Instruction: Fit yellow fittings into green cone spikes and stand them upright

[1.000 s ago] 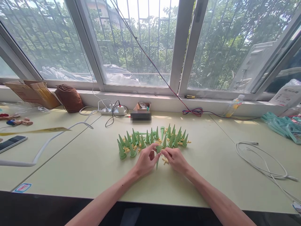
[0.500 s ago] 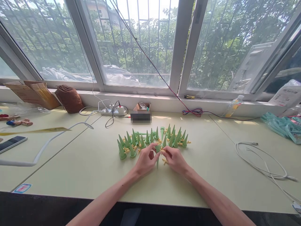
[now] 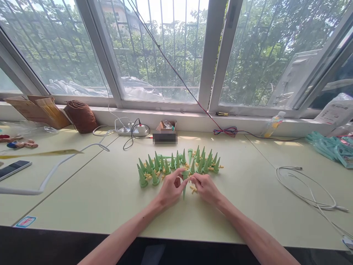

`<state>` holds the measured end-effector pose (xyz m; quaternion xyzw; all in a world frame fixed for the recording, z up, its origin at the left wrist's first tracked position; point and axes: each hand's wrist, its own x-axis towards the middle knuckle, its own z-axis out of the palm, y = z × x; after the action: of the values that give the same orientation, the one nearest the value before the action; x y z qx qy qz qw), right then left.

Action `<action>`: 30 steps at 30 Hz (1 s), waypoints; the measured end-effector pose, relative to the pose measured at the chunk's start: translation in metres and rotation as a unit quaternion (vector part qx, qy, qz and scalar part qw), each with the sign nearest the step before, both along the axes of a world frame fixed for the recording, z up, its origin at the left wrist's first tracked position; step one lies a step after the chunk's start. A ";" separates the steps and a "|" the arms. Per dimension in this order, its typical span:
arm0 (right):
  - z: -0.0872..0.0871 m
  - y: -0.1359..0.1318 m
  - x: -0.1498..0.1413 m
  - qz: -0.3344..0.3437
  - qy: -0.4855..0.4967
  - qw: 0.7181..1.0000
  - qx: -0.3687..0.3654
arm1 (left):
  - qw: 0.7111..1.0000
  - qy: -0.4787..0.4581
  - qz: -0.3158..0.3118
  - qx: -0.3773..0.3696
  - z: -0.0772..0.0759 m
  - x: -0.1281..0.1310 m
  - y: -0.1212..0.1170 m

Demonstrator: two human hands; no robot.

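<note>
My left hand [image 3: 171, 187] grips a green plastic spike [image 3: 184, 191], a cone with a wide cap that points downward. Beside the cap, my right hand [image 3: 204, 186] pinches a small yellow plastic fitting [image 3: 189, 179], mostly covered by the fingertips. A loose yellow piece [image 3: 193, 189] lies on the table just below the right fingers. Behind both hands stand several green spikes [image 3: 142, 178], points up, in a left and a right cluster, with yellow fittings [image 3: 220, 167] among them. One green spike [image 3: 190, 155] at the back stands with its point down.
The pale table [image 3: 110, 198] runs along a window sill. At the back are a small open box [image 3: 166, 126], a power strip [image 3: 132, 130] and a brown bag [image 3: 80, 117]. A phone [image 3: 15, 169] lies left; a white cable [image 3: 306, 195] and a bottle [image 3: 274, 125] are on the right.
The spike's tip has shifted slightly lower and left between my hands. The yellow fitting has turned in my right fingertips, beside the cap. The clusters look the same.
</note>
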<state>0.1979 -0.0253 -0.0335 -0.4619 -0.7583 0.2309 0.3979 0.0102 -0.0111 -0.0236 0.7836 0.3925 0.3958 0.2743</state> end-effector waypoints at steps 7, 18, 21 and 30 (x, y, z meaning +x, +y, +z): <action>0.004 -0.002 -0.003 -0.008 0.046 0.999 0.000 | 1.000 -0.019 0.021 -0.002 0.000 0.001 0.000; -0.001 0.000 0.001 -0.006 -0.004 1.000 0.020 | 1.000 0.001 0.011 0.003 0.000 0.001 0.000; -0.001 0.000 0.000 -0.006 -0.004 1.000 0.017 | 1.000 0.002 0.011 0.004 0.000 0.001 0.000; 0.008 -0.004 -0.004 -0.010 0.059 0.998 0.001 | 0.999 -0.031 0.026 -0.029 0.003 0.003 0.000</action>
<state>0.1941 -0.0289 -0.0257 -0.4547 -0.7289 0.2530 0.4448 0.0135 -0.0115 -0.0208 0.7524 0.4151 0.4153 0.2986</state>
